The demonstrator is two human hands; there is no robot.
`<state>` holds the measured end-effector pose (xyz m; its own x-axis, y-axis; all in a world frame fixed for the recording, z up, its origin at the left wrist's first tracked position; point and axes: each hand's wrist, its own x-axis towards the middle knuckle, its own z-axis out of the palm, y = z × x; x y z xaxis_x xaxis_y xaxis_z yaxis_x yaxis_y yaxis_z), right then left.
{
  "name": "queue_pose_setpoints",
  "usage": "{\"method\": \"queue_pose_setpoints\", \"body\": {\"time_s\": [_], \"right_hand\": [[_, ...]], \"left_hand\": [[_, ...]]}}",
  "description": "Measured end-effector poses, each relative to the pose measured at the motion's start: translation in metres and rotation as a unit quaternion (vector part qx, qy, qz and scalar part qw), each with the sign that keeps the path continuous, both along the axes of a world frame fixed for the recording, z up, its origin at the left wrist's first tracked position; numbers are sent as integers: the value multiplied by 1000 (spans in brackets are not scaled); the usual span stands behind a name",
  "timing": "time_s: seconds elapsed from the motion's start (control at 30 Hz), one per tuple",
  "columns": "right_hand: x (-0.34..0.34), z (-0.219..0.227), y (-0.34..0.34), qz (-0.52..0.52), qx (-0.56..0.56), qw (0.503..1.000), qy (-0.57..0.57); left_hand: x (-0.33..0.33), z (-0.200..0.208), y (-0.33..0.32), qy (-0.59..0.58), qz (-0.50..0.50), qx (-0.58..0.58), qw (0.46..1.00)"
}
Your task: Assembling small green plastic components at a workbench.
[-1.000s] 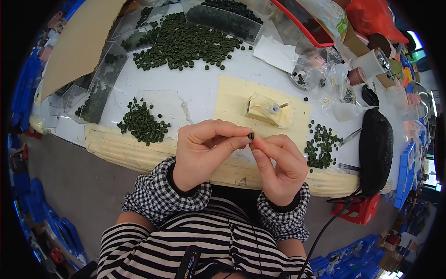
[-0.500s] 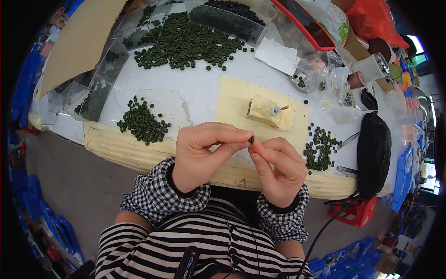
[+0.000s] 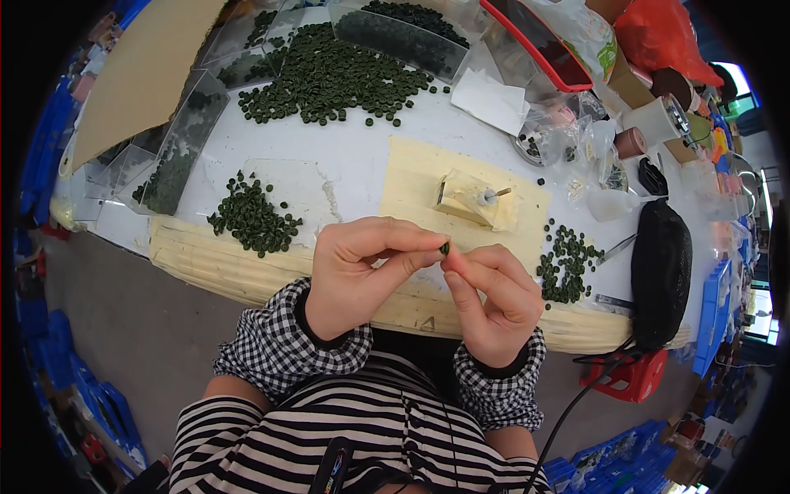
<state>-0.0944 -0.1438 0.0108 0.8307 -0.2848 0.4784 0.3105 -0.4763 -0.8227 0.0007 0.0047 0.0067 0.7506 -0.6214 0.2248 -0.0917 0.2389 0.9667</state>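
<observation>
My left hand (image 3: 362,267) and my right hand (image 3: 490,296) meet above the table's near edge, fingertips pinching one small dark green ring (image 3: 444,248) between them. Just beyond the hands, on a pale yellow mat (image 3: 411,177), stands a small yellowish block with a metal pin (image 3: 476,199). A small pile of green rings (image 3: 252,216) lies to the left of my left hand. Another small pile of rings (image 3: 566,262) lies to the right of my right hand.
A big heap of green rings (image 3: 333,76) covers the far middle of the white table (image 3: 354,152). Clear trays (image 3: 177,152) of rings sit at the left. A black pouch (image 3: 662,272), tape rolls (image 3: 658,119), plastic bags and a red tray (image 3: 535,41) crowd the right.
The hands stay together at the same spot, with only slight finger shifts around the ring.
</observation>
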Motion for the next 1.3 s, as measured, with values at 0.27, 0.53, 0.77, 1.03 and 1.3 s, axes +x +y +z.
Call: {"method": "queue_pose_setpoints", "body": {"time_s": [0.27,0.53,0.77,1.03,1.3], "right_hand": [[5,20,-18,-140,-71,987,-20],[30,23,-43,-181,-171,968,33],[14,42,-22,-172,-55,981,-72],[23,26,-3,13,187,982,-39],[25,25,-4,5,146,989,-33]], "left_hand": [[5,-4,-3,273,-60,-76,957],[7,-15,-2,377,-112,-135,910],[7,-14,-2,383,-136,-154,901],[7,-14,-1,389,-155,-164,893],[7,-12,-1,388,-153,-155,895]]}}
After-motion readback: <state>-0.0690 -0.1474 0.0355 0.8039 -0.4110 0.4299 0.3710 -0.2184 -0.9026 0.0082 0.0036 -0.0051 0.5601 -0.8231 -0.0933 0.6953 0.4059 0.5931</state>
